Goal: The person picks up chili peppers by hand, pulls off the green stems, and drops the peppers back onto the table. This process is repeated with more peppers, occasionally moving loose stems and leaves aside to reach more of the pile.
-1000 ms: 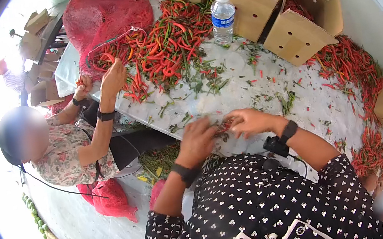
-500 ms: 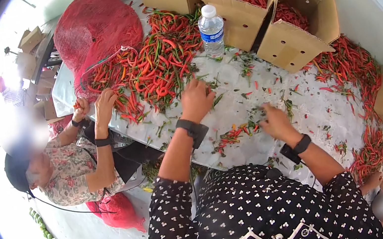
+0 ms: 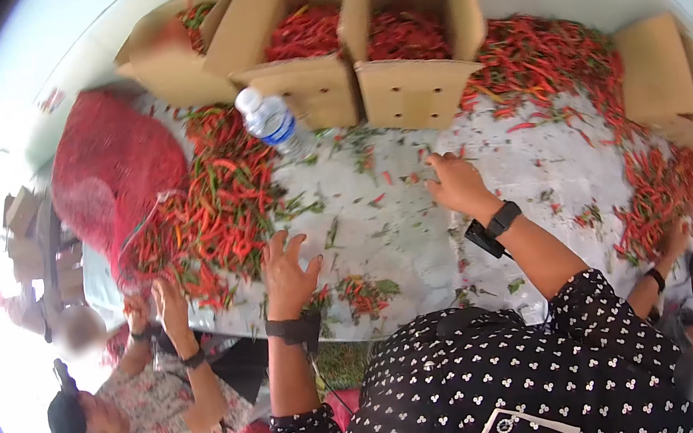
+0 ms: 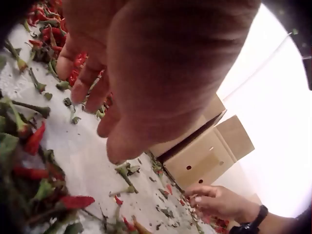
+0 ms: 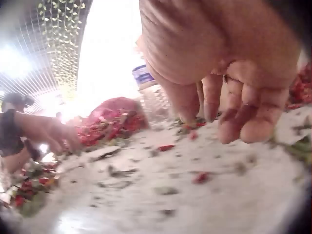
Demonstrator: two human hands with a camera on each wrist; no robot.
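- Grip of the left hand (image 3: 289, 282) was released, fingers spread near the main chilli heap (image 3: 224, 201).
- Right hand (image 3: 461, 187) hung over the worktop (image 3: 412, 238), fingers loosely bent; whether they pinched anything could not be told.
- Small chilli cluster (image 3: 366, 297) lay beside the left hand.
- Sound technique, by judgement, required light fingertip picking, with stem scraps (image 3: 331, 233) kept apart.

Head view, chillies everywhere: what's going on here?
A person works at a table strewn with red and green chillies. The left hand, fingers spread, is beside the large heap; the right hand is over the table in front of open cardboard boxes that hold chillies. Another person, at the left, is by the same heap.
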